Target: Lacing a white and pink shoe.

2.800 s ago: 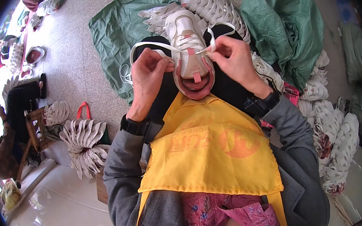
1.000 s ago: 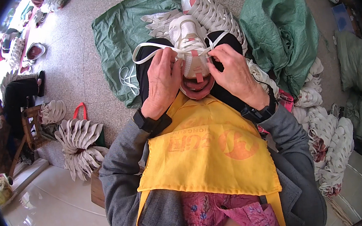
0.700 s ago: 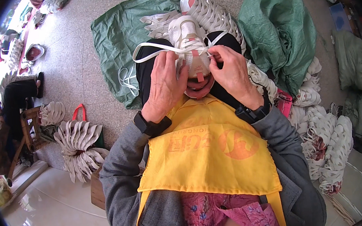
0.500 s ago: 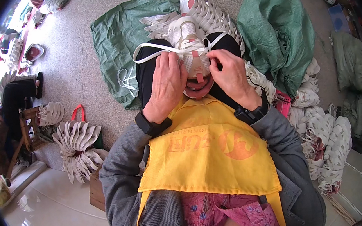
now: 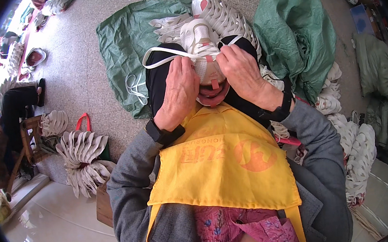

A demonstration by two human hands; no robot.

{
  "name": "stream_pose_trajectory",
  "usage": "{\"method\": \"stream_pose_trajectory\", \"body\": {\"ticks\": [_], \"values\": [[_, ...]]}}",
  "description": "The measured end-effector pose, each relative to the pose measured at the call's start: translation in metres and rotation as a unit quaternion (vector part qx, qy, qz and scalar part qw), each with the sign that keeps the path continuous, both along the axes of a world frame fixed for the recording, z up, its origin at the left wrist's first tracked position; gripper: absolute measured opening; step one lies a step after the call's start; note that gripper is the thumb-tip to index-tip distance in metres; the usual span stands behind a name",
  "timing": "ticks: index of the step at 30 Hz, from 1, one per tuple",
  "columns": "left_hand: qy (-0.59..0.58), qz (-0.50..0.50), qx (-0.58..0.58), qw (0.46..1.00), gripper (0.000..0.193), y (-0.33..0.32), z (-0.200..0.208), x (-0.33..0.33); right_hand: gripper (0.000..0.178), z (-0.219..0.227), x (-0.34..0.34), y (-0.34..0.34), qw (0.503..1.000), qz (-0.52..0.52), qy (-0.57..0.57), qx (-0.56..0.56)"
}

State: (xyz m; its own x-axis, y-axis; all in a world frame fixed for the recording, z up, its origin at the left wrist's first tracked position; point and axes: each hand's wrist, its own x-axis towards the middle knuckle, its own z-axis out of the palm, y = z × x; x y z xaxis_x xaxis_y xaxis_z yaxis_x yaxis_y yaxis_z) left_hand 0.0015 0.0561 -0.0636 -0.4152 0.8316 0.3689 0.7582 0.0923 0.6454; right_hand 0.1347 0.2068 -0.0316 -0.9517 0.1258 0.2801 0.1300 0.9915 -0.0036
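Note:
A white sneaker (image 5: pixel 206 70) with pink and beige parts rests between my knees, its pink-lined opening toward me. White flat shoelace (image 5: pixel 164 49) runs across its eyelets, and one length loops out to the left over my dark trouser leg. Against the sneaker's left side, my left hand (image 5: pixel 178 87) is closed with curled fingers gripping its edge. On the other side my right hand (image 5: pixel 244 72) pinches at the lace by the eyelets, with thumb and fingertips together. The fingertips partly hide the eyelet rows and the exact grip.
Stacked white shoe uppers (image 5: pixel 225 16) lie just beyond my knees, with a green sheet (image 5: pixel 121 39) at left and a crumpled green sack (image 5: pixel 296 34) at right. More shoe uppers (image 5: pixel 361 160) pile up on my right. Another bundle (image 5: pixel 84 156) stands at left, near a seated person's leg (image 5: pixel 19 101).
My right hand has moved slightly left and up, closer in at the eyelets, and its forearm has swung outward. My left hand and the sneaker stay nearly where they were.

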Motion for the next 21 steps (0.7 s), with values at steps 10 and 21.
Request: {"method": "stream_pose_trajectory", "body": {"ticks": [10,21], "values": [[-0.035,-0.001,0.029,0.999,0.016,0.0,-0.003,0.0,0.012,0.007,0.0,-0.015,0.971,0.108,0.083,-0.199],[-0.075,0.022,0.044,0.996,0.013,-0.001,-0.011,-0.003,0.009,-0.019,-0.032,-0.02,0.967,-0.002,0.047,-0.25]]}}
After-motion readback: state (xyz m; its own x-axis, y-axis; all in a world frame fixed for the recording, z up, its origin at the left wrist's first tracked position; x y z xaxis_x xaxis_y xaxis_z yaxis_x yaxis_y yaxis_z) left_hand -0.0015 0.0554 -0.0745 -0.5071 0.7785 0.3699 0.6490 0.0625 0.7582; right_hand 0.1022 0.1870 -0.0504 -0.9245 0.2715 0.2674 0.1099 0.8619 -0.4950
